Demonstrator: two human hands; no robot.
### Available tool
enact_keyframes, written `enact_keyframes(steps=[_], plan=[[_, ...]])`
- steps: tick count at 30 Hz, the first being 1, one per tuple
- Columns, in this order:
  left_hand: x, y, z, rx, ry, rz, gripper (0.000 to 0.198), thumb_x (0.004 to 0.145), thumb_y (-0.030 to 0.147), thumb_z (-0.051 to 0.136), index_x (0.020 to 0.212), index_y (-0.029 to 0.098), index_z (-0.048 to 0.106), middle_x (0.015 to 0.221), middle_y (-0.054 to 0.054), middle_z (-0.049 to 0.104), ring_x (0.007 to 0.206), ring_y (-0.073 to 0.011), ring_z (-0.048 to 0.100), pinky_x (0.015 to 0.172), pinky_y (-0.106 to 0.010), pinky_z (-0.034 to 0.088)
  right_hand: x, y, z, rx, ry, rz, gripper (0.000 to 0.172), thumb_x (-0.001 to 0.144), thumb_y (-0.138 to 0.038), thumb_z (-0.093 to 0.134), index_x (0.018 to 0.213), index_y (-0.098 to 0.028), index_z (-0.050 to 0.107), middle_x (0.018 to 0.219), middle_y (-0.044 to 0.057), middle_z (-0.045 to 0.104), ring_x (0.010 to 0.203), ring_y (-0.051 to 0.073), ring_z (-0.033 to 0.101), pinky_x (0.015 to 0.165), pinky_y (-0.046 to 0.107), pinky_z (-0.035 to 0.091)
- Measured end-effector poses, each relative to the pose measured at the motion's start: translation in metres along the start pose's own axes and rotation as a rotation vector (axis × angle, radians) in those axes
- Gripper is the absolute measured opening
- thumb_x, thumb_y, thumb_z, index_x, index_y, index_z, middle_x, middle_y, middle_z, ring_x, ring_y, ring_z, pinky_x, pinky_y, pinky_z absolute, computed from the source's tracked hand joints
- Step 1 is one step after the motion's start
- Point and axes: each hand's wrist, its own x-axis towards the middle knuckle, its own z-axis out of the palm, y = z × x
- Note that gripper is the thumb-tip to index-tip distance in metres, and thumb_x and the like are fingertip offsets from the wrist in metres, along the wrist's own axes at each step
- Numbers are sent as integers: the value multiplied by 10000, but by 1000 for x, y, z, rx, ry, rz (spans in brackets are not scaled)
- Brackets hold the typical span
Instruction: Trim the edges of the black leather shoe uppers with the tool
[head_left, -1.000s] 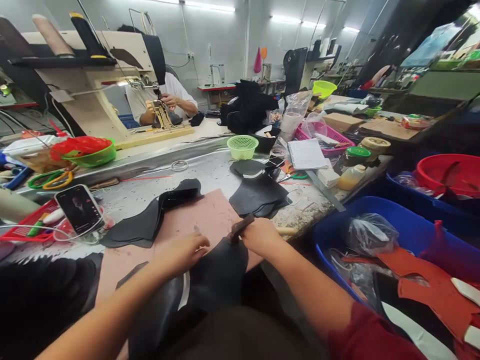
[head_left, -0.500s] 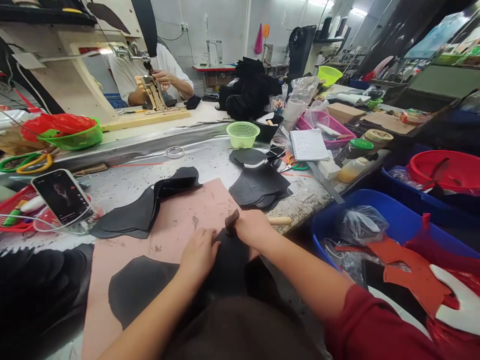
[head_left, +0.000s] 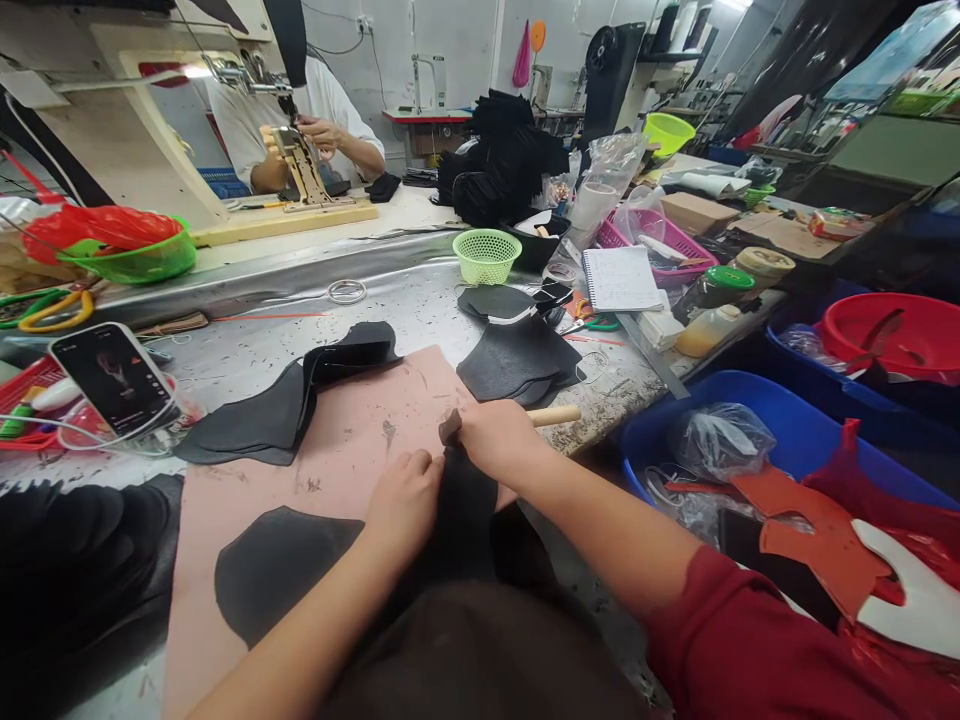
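My right hand (head_left: 501, 438) is closed round a hammer; its pale wooden handle (head_left: 559, 415) sticks out to the right and its dark head (head_left: 450, 428) shows at the left of the fist. Below it lies a black leather piece (head_left: 466, 510) on the pink board (head_left: 360, 420). Against the left edge of that leather rests my left hand (head_left: 407, 500), its fingers bent and close together; what they hold, if anything, is hidden. Another black piece (head_left: 281, 565) lies flat on the board to the left.
Black leather stacks lie at the left (head_left: 255, 415) and beyond the board (head_left: 510, 355). A phone (head_left: 112, 380) leans at the left. A green basket (head_left: 486, 258) stands behind. Blue tubs (head_left: 637, 440) are at the right. Across the table, a person's hands (head_left: 319, 135) are at a sewing machine.
My right hand and the hammer have moved slightly left and up in the view. My left hand's fingers are drawn closer together. The camera view has shifted a little.
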Motion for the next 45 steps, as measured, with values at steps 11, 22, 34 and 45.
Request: enact_keyframes(steps=[11, 22, 34, 45], plan=[[4, -8, -11, -87, -60, -36, 263, 834, 121, 351, 908, 156, 600, 813, -78, 569, 797, -196, 537, 718, -305, 424, 3, 8, 4, 7, -17, 57, 219, 758, -158, 428, 824, -160, 637, 752, 88, 665, 718, 208, 629, 581, 264, 425], [-1, -23, -14, -201, -72, 25, 256, 832, 158, 377, 844, 181, 632, 817, -58, 600, 815, -190, 559, 735, -290, 429, -10, 0, 5, 42, -139, 60, 224, 762, -166, 425, 813, -185, 642, 768, 83, 665, 735, 209, 624, 587, 270, 432], [-20, -38, -15, -251, -124, 78, 310, 774, 118, 370, 933, 192, 626, 839, -52, 597, 816, -188, 554, 737, -298, 439, -13, -20, 5, 70, -90, 29, 196, 743, -160, 456, 807, -174, 641, 754, 71, 665, 686, 185, 609, 560, 248, 404], [-40, -48, -13, -331, -104, 66, 300, 796, 131, 347, 851, 178, 639, 815, -58, 591, 804, -184, 552, 740, -292, 433, -15, -40, 3, 94, -162, -15, 242, 766, -148, 430, 895, -167, 634, 837, 85, 668, 751, 183, 607, 616, 255, 401]])
